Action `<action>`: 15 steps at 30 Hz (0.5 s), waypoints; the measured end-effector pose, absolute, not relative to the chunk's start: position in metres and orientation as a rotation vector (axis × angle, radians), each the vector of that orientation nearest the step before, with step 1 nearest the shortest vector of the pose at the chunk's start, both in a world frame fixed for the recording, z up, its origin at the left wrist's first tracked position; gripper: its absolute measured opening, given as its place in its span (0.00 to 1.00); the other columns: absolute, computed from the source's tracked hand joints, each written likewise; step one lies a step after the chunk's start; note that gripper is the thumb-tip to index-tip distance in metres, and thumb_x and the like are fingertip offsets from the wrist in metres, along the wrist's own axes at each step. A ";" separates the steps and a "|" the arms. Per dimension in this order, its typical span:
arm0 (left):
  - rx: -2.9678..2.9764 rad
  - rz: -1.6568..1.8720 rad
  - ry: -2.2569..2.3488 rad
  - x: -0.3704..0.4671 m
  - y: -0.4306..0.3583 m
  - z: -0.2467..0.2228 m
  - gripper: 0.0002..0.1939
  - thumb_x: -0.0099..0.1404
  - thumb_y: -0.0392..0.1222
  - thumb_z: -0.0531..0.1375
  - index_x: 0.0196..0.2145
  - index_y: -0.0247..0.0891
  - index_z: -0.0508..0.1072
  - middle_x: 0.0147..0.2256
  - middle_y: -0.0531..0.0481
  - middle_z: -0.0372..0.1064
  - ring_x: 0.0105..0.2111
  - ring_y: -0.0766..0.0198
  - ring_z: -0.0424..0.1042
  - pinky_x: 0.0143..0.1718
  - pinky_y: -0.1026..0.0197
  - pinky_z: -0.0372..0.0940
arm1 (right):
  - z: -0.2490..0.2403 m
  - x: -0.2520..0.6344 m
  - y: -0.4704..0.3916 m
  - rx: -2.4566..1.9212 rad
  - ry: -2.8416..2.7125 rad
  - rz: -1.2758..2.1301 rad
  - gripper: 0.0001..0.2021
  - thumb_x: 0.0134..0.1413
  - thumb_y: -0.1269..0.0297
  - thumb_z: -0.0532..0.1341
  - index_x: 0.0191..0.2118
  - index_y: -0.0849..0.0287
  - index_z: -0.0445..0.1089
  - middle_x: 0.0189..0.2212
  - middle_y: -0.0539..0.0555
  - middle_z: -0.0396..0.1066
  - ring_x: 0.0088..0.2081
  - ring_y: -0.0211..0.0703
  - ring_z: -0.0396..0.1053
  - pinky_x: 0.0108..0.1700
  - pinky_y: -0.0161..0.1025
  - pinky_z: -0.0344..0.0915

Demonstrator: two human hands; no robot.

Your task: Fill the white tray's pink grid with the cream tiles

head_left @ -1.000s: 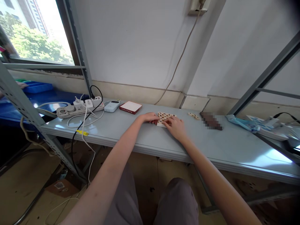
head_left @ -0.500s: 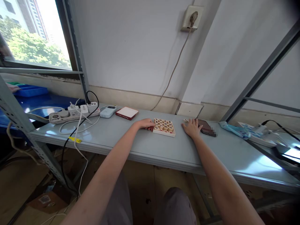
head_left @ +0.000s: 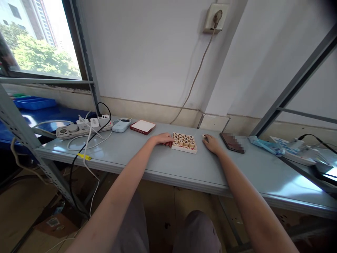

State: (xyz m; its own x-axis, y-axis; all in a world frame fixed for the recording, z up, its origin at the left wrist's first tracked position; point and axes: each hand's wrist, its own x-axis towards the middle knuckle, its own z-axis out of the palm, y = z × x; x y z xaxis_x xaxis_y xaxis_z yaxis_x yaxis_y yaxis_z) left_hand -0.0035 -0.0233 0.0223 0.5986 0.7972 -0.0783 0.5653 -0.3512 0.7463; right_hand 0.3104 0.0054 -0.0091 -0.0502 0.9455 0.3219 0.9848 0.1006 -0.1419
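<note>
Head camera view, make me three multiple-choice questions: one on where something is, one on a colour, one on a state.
1. Where is the left hand?
A. on the power strip
B. at the left edge of the tray of wooden pieces
C. on the phone

2. What colour is the rim of the flat box left of the tray?
A. red
B. green
C. yellow

3. How does the wall socket stand?
A. bare
B. covered with tape
C. with a plug in it

Answers: 1 B, the fingers meet the tray's left side. 2 A, its sides show dark red under a white top. 3 C, a plug sits in it and a cable runs down toward the table.
</note>
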 end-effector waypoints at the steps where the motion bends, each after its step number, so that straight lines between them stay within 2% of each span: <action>1: 2.061 0.383 1.073 -0.004 -0.023 0.022 0.14 0.55 0.42 0.52 0.19 0.33 0.71 0.15 0.53 0.59 0.15 0.72 0.55 0.18 0.67 0.51 | -0.009 0.306 0.002 -1.879 -2.076 -0.157 0.24 0.55 0.64 0.48 0.55 0.72 0.58 0.56 0.67 0.58 0.58 0.50 0.54 0.58 0.44 0.49; 7: 2.093 0.403 1.063 -0.005 -0.023 0.022 0.15 0.56 0.45 0.52 0.20 0.33 0.71 0.16 0.52 0.61 0.16 0.72 0.57 0.20 0.67 0.52 | -0.011 0.278 -0.050 -1.618 -2.350 -0.059 0.26 0.56 0.58 0.48 0.58 0.65 0.55 0.59 0.63 0.53 0.60 0.49 0.51 0.59 0.45 0.50; 10: 2.106 0.412 1.056 -0.005 -0.022 0.021 0.15 0.55 0.45 0.52 0.19 0.33 0.71 0.16 0.52 0.61 0.16 0.71 0.57 0.20 0.67 0.52 | 0.018 0.274 -0.104 -1.461 -2.307 -0.192 0.26 0.58 0.55 0.45 0.61 0.55 0.50 0.62 0.56 0.47 0.61 0.48 0.48 0.59 0.49 0.52; 12: 2.101 0.416 1.055 -0.005 -0.022 0.020 0.15 0.55 0.44 0.52 0.19 0.33 0.71 0.16 0.53 0.60 0.16 0.71 0.56 0.19 0.67 0.52 | 0.049 0.276 -0.143 -1.456 -2.060 -0.377 0.23 0.60 0.58 0.43 0.60 0.54 0.52 0.61 0.57 0.49 0.60 0.50 0.49 0.58 0.53 0.52; 15: 2.086 0.408 1.075 -0.006 -0.021 0.019 0.14 0.54 0.44 0.52 0.19 0.33 0.70 0.16 0.53 0.60 0.15 0.71 0.55 0.18 0.66 0.50 | 0.086 0.286 -0.194 -1.346 -1.766 -0.438 0.20 0.61 0.59 0.46 0.58 0.51 0.54 0.55 0.57 0.59 0.53 0.45 0.59 0.52 0.48 0.61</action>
